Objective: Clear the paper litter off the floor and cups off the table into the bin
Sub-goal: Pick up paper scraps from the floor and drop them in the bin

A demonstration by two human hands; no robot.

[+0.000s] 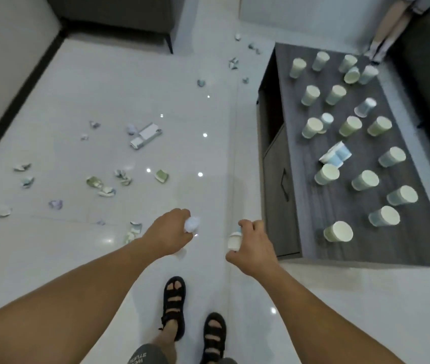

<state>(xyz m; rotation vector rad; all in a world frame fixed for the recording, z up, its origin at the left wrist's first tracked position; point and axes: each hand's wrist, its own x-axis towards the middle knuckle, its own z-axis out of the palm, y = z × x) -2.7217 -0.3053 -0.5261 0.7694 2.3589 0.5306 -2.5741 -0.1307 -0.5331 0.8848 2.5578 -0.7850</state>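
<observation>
My left hand (168, 233) grips a crumpled white paper ball (192, 224) above the floor. My right hand (254, 246) holds a small white and blue paper piece (234, 239) just left of the table's near corner. Several torn and crumpled paper scraps (98, 183) lie over the white tiled floor, with a flattened white carton (146, 135) among them. Several paper cups (338, 235) stand upside down on the dark grey low table (313, 195), and a few blue ones (336, 153) lie on their sides. No bin is in view.
A dark sofa (119, 19) stands at the back left and another dark seat (429, 74) behind the table. A person's legs (387, 30) show at the top right. My sandalled feet (174, 306) stand on the floor below my hands.
</observation>
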